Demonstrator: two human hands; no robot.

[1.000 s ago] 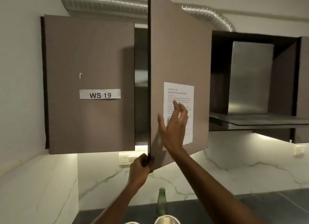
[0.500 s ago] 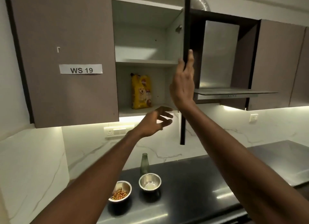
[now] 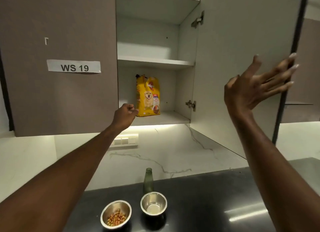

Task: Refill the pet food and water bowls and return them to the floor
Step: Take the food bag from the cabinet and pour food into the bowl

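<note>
A yellow pet food bag (image 3: 148, 96) stands upright on the lower shelf of the open wall cupboard. My left hand (image 3: 125, 116) reaches up to the shelf edge just left of the bag, fingers curled, holding nothing. My right hand (image 3: 256, 86) is spread open with its fingertips on the edge of the swung-out cupboard door (image 3: 242, 58). On the black counter (image 3: 207, 205) below sit two steel bowls: the left bowl (image 3: 116, 214) holds some kibble, the right bowl (image 3: 153, 205) looks nearly empty. A green glass bottle (image 3: 148, 180) stands just behind the right bowl.
The left cupboard door (image 3: 58, 62), labelled WS 19, is closed. The upper shelf (image 3: 155, 59) holds nothing. A switch plate (image 3: 126, 141) sits on the marble backsplash under the cupboard. The open door juts out over the counter at head height.
The cupboard door has swung fully open under my right hand. My left hand has risen from below the shelf to beside the bag. The view has moved closer to the cupboard.
</note>
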